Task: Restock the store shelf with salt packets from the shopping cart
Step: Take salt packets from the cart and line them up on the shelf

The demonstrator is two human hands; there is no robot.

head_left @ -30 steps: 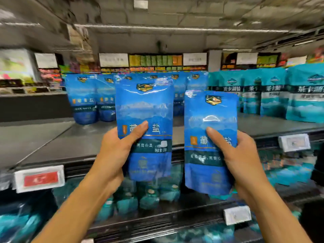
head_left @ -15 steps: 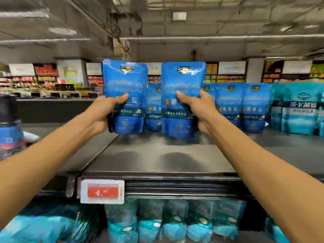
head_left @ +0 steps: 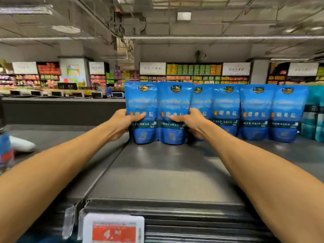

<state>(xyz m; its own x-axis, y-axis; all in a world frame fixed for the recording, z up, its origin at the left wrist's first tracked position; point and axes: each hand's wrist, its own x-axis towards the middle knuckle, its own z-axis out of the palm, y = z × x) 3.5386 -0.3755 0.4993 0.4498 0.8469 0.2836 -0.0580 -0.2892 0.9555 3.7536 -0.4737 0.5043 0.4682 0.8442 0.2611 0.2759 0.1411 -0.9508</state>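
Shelf (head_left: 166, 172) front bare (both hands (head_left: 121, 123) gripping packets (head_left: 142, 111)).

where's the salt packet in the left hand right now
In the head view, the left hand holds the left salt packet upright on the shelf, at the row's left end, against the right hand's packet.

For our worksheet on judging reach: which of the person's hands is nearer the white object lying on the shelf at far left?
Left. The left hand grips a salt packet nearer the white object; the right hand grips the next packet, farther right.
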